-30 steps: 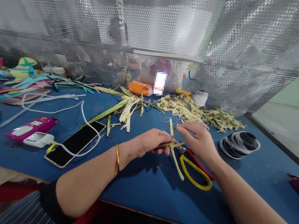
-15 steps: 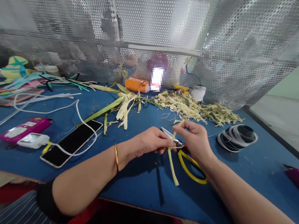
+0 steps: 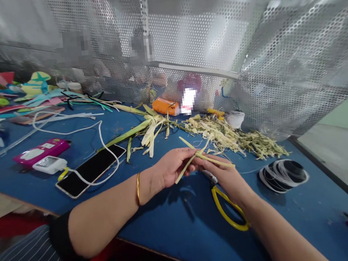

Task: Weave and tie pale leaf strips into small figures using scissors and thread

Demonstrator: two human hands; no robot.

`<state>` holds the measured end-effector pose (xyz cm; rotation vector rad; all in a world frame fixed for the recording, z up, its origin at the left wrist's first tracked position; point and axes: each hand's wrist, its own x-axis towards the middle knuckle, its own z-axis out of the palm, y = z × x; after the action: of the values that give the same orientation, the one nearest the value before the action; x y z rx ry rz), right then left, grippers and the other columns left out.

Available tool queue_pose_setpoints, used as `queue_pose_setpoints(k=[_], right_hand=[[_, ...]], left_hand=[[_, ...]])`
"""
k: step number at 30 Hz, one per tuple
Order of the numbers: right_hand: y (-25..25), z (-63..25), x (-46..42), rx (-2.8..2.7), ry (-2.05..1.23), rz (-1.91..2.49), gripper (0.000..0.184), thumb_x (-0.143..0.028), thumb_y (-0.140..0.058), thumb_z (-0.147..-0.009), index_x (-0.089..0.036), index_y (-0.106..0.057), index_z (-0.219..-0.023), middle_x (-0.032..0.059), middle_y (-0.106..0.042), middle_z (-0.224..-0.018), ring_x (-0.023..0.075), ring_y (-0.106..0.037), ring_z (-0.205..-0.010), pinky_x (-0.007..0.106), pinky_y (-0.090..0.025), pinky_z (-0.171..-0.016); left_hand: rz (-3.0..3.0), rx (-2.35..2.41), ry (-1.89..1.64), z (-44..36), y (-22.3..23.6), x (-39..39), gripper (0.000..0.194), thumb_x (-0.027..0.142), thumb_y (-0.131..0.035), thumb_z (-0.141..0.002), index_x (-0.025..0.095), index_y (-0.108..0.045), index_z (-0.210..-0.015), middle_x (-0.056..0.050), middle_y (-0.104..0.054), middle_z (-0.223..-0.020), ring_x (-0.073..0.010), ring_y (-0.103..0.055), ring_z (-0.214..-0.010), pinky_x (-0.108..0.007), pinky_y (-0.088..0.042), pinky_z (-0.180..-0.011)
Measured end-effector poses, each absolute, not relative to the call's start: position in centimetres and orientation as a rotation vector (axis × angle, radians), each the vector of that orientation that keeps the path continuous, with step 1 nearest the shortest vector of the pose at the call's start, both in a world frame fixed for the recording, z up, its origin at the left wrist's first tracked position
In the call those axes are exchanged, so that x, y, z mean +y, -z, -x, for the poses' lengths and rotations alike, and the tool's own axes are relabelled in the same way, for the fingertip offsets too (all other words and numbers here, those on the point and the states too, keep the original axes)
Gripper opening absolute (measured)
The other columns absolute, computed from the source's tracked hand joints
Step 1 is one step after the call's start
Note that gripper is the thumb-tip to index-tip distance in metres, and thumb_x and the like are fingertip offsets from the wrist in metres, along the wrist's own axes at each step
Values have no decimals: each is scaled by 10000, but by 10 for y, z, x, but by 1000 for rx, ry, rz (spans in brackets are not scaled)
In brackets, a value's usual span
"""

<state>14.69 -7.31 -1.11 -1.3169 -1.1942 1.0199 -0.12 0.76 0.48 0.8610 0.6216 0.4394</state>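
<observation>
Both hands meet over the table, around pale green leaf strips [image 3: 218, 161] that cross at the fingertips, their ends sticking out in several directions. My left hand [image 3: 175, 165], with a gold bangle at the wrist, is closed and pinches the crossing from the left. Opposite it, my right hand [image 3: 223, 175] has its fingers closed on the same strips from below; some fingertips are hidden. Scissors with yellow handles [image 3: 219, 204] lie on the table under my right hand, their blades mostly covered.
A thread spool [image 3: 283, 175] stands at the right. Behind the hands lie shredded leaf bits [image 3: 220, 134] and long leaves [image 3: 128, 133]. On the left are a phone [image 3: 88, 171], a white cable [image 3: 102, 139] and a magenta device [image 3: 42, 152]. A perforated screen [image 3: 189, 34] closes off the back.
The strips have turned from roughly upright to a spread cross, with ends now pointing to both sides. My right hand has rolled lower, under them. The whole view has shifted slightly.
</observation>
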Motion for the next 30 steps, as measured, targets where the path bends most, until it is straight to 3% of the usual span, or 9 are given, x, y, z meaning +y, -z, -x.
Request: queue_pose_setpoints(k=[7, 11, 14, 17, 20, 22, 25, 27, 30], right_hand=[[24, -147, -71, -1343, -940, 1337, 321, -451, -591, -851, -180, -666, -696, 30, -668, -705, 184, -596, -720, 300, -454, -727], [21, -151, -75, -1673, -470, 1446, 255, -336, -488, -923, -198, -666, -804, 27, -664, -711, 177, -590, -684, 280, -433, -662], [13, -149, -79, -1919, -11, 1483, 233, -256, -460, -938, -198, -654, -824, 53, -694, -778, 194, -609, -744, 312, -414, -750], [12, -147, -80, -2011, 166, 1501, 231, -235, -455, -939, -193, -644, -813, 69, -703, -799, 204, -614, -769, 340, -389, -810], [16, -147, -77, -1858, -109, 1540, 260, -276, -464, -931, -204, -616, -732, 37, -661, -709, 180, -580, -686, 304, -396, -711], [18, -147, -75, -1645, -420, 1505, 302, -332, -479, -922, -209, -598, -674, 14, -618, -651, 158, -542, -625, 277, -389, -632], [15, -145, -74, -1340, -758, 1314, 348, -410, -567, -866, -201, -596, -589, 13, -603, -636, 150, -534, -634, 269, -407, -640], [11, -142, -75, -1188, -898, 1198, 337, -438, -647, -802, -197, -613, -570, 15, -595, -617, 150, -529, -625, 268, -413, -631], [10, -139, -76, -1083, -1027, 1118, 301, -447, -690, -767, -193, -649, -610, 10, -580, -600, 150, -527, -611, 263, -406, -605]], left_hand=[[-701, 503, -336, 2, -6, 1, 192, 276, -672, -817, 87, -644, -803, -15, -610, -610, -61, -474, -485, -187, -321, -443], [-654, 546, -334, 2, -7, 1, 109, 185, -637, -832, 88, -646, -782, -4, -606, -587, -44, -447, -460, -176, -330, -440], [-623, 656, -343, 2, -6, 3, 148, 167, -580, -866, 100, -626, -742, 15, -572, -546, -35, -434, -426, -161, -325, -410], [-577, 693, -355, 2, -5, 5, 181, 145, -547, -877, 113, -595, -705, 35, -529, -505, -28, -413, -391, -145, -311, -375], [-531, 653, -371, 3, -6, 5, 159, 123, -529, -876, 112, -598, -733, 42, -527, -497, -26, -420, -379, -135, -331, -378], [-560, 564, -361, 4, -7, 6, 120, 137, -528, -865, 97, -636, -832, 9, -606, -561, -47, -484, -418, -153, -384, -414], [-692, 392, -356, 5, -8, 8, 269, 156, -513, -806, 59, -663, -1008, -72, -707, -731, -111, -589, -535, -227, -459, -508], [-795, 321, -370, 6, -8, 9, 321, 167, -523, -764, 58, -673, -1025, -81, -713, -764, -113, -582, -541, -239, -436, -511], [-983, 318, -429, 7, -5, 6, 234, 218, -622, -760, 106, -696, -952, -36, -681, -700, -72, -513, -504, -207, -303, -448]])
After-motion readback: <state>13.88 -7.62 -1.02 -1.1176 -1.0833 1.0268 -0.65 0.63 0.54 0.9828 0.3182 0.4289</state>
